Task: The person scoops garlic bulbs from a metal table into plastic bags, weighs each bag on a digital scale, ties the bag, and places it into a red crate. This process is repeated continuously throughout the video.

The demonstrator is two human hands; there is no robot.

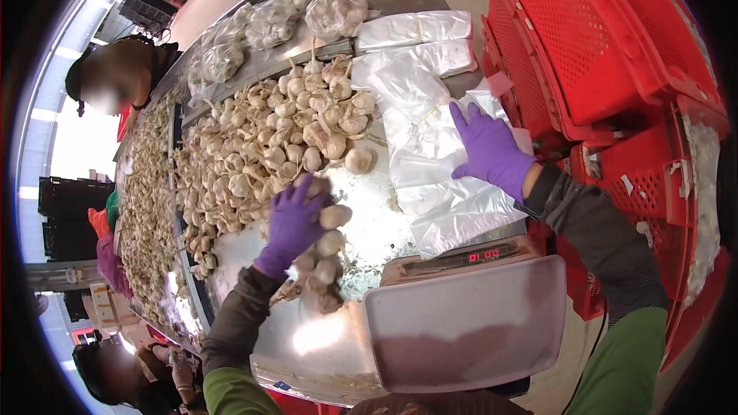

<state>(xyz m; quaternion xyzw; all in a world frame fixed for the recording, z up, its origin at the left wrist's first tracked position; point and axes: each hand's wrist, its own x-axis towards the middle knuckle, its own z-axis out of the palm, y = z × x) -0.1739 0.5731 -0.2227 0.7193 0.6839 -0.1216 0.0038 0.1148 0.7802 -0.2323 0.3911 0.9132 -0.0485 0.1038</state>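
Observation:
My left hand [292, 225], in a purple glove, lies over garlic bulbs at the near edge of a large heap of garlic bulbs [248, 155]; its fingers are bent over them, and whether it grips one is hidden. Several loose bulbs [330, 242] lie in a row just right of it. My right hand [490, 147], gloved alike, rests with spread fingers on a stack of clear plastic bags [429, 184]. Nearer me stands a digital scale [478, 255] with a lit display and a grey tray [467, 328] on it.
Filled bags of garlic [337, 11] and bundled plastic bags [415, 29] lie along the far side of the metal table [311, 351]. Red perforated crates [582, 40] stand stacked at the right. Past a divider at left is more garlic [147, 196], with two people beyond.

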